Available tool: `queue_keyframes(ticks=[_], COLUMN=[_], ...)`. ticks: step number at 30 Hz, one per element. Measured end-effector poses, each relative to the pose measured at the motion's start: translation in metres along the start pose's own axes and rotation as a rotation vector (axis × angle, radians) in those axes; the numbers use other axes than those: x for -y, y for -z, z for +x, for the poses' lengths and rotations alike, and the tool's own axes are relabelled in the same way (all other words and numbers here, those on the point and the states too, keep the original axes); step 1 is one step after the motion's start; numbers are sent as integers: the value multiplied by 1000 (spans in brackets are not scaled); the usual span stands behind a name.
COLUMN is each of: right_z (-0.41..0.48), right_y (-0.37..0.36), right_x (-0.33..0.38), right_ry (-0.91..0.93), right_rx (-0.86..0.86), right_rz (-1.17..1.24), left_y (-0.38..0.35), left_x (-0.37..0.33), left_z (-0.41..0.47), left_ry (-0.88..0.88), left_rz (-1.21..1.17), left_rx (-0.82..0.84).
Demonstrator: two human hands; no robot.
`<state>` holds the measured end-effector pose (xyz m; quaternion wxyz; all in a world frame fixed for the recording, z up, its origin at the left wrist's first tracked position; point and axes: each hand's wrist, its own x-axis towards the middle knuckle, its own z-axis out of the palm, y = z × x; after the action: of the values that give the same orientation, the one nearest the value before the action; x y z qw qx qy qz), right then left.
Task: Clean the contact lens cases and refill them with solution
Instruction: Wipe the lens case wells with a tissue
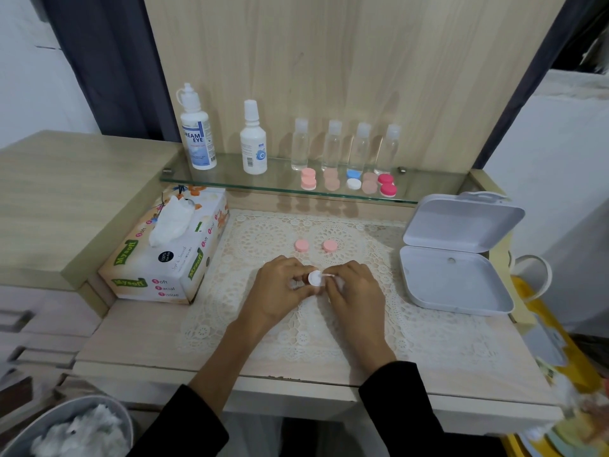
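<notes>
Wiping stage: the small white round plastic lens case [314,278] is held just above the cream lace mat [329,328] on the pale wooden worktop [148,341]. The left hand [283,286] has its fingers curled to pinch the case's edge, and the right hand [354,291] has its fingers closed on a thin white wiper [329,276] — swab or twisted tissue, too small to tell — laid at the well. Two round pink screw caps [301,245] lie behind the hands. Good practice, as judged here: steady the case and sweep the well's rim and floor — only then fetch the white solution bottle [197,133] from the glass shelf [280,189].
</notes>
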<state>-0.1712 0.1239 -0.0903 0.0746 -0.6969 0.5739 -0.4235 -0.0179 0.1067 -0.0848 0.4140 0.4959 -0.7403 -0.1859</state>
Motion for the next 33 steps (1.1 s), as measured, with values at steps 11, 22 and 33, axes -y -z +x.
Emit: queue_keyframes(ticks=[11, 22, 33], right_z=[-2, -2, 1], right_y=[-2, 2, 9], right_x=[4, 4, 2], right_ry=[106, -41, -287], right_rx=[-8, -55, -121], right_rz=[-43, -96, 82], left_y=[0, 0, 1], left_x=[1, -1, 1], left_z=[0, 0, -1], left_ry=[-35, -18, -5], left_rz=[44, 11, 19], left_rx=[-6, -8, -50])
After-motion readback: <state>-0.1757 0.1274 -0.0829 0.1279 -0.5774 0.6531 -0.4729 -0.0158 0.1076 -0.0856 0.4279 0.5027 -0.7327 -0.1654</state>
